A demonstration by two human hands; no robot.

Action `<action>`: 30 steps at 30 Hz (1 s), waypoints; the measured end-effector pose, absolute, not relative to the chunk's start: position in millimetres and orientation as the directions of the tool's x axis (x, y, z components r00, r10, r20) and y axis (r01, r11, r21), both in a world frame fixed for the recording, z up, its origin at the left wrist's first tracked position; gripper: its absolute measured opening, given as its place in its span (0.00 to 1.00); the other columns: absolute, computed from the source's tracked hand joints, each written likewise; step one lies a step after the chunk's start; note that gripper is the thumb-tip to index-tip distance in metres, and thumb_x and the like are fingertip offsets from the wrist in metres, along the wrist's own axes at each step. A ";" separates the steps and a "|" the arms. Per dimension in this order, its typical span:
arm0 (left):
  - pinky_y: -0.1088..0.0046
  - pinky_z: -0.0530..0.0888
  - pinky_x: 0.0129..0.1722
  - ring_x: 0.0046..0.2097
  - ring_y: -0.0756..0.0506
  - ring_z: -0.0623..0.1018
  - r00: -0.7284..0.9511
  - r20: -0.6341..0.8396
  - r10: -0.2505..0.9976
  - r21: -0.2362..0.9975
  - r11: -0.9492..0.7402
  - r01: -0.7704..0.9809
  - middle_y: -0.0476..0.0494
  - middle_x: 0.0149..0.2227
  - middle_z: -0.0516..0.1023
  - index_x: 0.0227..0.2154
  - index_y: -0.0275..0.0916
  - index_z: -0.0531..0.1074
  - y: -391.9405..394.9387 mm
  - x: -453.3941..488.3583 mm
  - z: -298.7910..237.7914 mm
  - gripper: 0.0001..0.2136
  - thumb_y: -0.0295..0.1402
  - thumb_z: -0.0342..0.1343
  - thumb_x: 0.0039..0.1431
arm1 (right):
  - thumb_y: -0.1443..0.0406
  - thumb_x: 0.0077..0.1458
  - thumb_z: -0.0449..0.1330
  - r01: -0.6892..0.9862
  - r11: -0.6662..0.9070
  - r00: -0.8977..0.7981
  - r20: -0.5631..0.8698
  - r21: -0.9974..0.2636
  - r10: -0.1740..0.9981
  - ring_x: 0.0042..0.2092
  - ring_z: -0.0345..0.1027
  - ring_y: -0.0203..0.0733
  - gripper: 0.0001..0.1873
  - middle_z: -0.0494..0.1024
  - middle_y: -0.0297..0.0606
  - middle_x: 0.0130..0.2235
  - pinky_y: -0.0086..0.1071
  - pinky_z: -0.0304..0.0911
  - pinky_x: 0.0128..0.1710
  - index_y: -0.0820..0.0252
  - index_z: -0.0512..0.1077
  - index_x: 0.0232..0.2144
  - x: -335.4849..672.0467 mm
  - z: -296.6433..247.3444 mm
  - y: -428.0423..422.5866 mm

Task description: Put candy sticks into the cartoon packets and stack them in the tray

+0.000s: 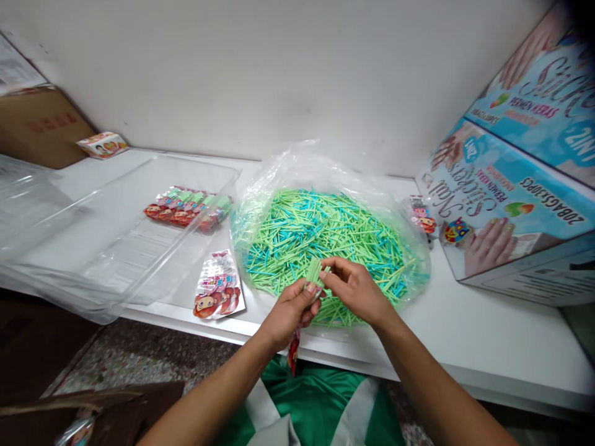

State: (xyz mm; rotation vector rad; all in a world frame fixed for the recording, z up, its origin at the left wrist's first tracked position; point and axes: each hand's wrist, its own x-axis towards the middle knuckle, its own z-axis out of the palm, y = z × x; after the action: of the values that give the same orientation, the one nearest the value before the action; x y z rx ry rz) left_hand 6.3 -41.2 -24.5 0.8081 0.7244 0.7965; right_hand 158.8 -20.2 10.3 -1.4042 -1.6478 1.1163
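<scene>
A big heap of thin green and blue sticks lies in an open clear plastic bag on the white table. My left hand is closed around a small printed packet whose red end hangs below the fist, with a little bundle of green sticks standing out of its top. My right hand pinches the top of that bundle, just in front of the heap. An empty printed packet lies flat on the table to the left of my hands.
A clear plastic tray at left holds a row of filled packets. Blue printed cartons stand at right, one more packet beside them. A brown cardboard box and a small box sit at the back left.
</scene>
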 end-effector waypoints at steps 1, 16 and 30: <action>0.78 0.46 0.18 0.18 0.58 0.54 0.500 -0.250 0.829 0.835 0.446 -0.322 0.55 0.21 0.62 0.30 0.37 0.61 -41.1 6.1 -24.4 0.13 0.43 0.51 0.58 | 0.62 0.52 0.55 0.395 0.049 -0.168 -0.020 -0.917 0.986 0.27 0.59 0.34 0.09 0.65 0.29 0.24 0.29 0.57 0.28 0.61 0.70 0.35 158.9 10.2 -20.3; 0.78 0.45 0.17 0.17 0.58 0.53 0.514 -0.274 0.813 0.823 0.474 -0.313 0.55 0.21 0.63 0.32 0.37 0.60 -43.7 8.3 -26.2 0.13 0.43 0.50 0.58 | 0.62 0.52 0.55 0.386 0.002 -0.126 -0.050 -0.923 0.991 0.26 0.58 0.34 0.11 0.65 0.28 0.24 0.28 0.56 0.26 0.61 0.70 0.37 153.3 11.5 -23.4; 0.78 0.46 0.18 0.18 0.58 0.54 0.520 -0.263 0.813 0.829 0.466 -0.309 0.54 0.22 0.64 0.31 0.37 0.60 -46.2 7.2 -27.0 0.14 0.44 0.51 0.58 | 0.62 0.53 0.53 0.453 0.058 -0.139 -0.006 -0.890 0.990 0.23 0.56 0.32 0.06 0.63 0.27 0.22 0.27 0.53 0.25 0.58 0.67 0.29 154.0 10.8 -25.2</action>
State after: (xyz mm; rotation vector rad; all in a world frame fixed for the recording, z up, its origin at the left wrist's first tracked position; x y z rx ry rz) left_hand 7.2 -46.2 -27.0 0.8061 0.7246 0.7677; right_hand 154.0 -25.2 10.8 -1.4607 -1.6729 1.0288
